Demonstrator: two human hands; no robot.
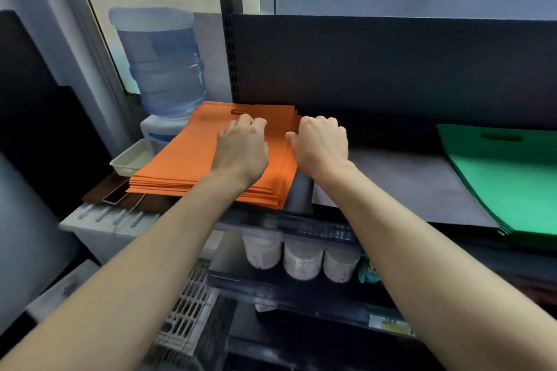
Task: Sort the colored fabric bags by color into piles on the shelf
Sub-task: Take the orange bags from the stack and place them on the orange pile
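A stack of several flat orange fabric bags (184, 156) lies at the left end of the dark shelf (391, 187), partly overhanging its left edge. My left hand (242, 147) rests on top of the stack with its fingers curled down near the handle cut-out. At the stack's right edge, my right hand (321, 141) has bent fingers on the far right corner of the bags. Whether either hand pinches a bag is hidden. A pile of green fabric bags (512, 178) lies at the right end of the same shelf.
A water dispenser with a blue bottle (162, 60) stands left of the shelf, with a white tray (132, 158) and a phone (116, 194) beside it. Lidded tubs (303, 259) sit on the shelf below. A white crate (193, 310) stands lower left.
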